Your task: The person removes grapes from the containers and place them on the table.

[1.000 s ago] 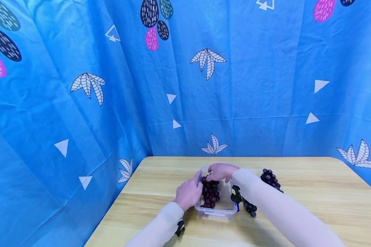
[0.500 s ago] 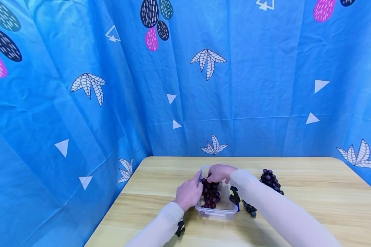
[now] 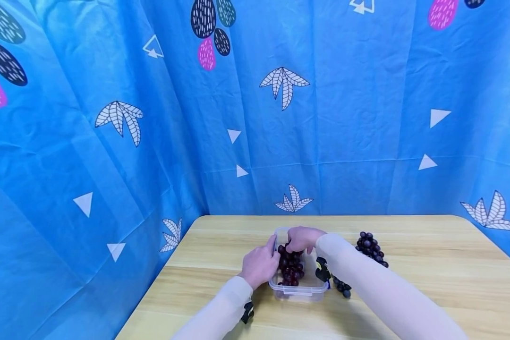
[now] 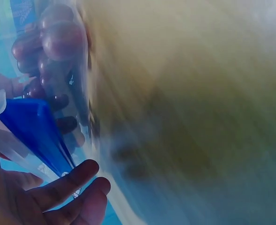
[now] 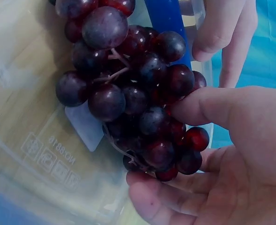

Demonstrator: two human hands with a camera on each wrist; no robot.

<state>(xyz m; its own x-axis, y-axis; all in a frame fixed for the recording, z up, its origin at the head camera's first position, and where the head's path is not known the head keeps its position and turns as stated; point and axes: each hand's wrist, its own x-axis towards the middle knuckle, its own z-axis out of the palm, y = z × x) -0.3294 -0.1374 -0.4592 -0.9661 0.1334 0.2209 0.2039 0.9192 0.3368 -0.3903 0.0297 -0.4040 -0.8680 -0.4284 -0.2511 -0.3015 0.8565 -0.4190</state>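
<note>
A clear plastic container with blue locking flaps stands on the table. My left hand holds its left side, with fingers beside the blue flap in the left wrist view. Inside, along that side, lies a bunch of dark red grapes. At the far end of the bunch is my right hand. In the right wrist view its thumb lies on one side of the grapes and the other fingers curl under them. A pale tag shows beneath the bunch.
To the right of the container, dark grapes lie on the wooden table; the right sleeve partly covers them. More dark grapes show nearer the container. A blue patterned curtain hangs behind the table and along its left.
My right hand has shifted slightly and its fingertips sit closer in at the far end of the grapes. The left hand stays at the container's side. The head view has drifted a little.
</note>
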